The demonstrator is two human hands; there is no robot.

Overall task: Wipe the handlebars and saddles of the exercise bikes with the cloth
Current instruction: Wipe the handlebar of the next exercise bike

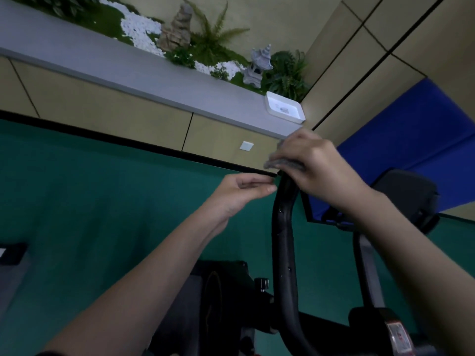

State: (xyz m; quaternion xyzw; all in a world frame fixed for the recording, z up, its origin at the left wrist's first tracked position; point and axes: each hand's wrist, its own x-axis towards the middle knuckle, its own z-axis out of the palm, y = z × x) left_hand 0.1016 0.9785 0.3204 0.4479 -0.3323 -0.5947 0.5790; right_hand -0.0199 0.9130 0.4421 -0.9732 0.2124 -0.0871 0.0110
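Grey cloth (pixel 282 164) is bunched under the curled fingers of the right hand (pixel 316 165), at the top end of the black handlebar (pixel 284 227). The left hand (pixel 239 194) has nearly straight fingers, tips touching the bar just below.

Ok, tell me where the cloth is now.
Right of centre in the head view: the cloth is bunched in the right hand at the top of the black handlebar, beside the left hand.
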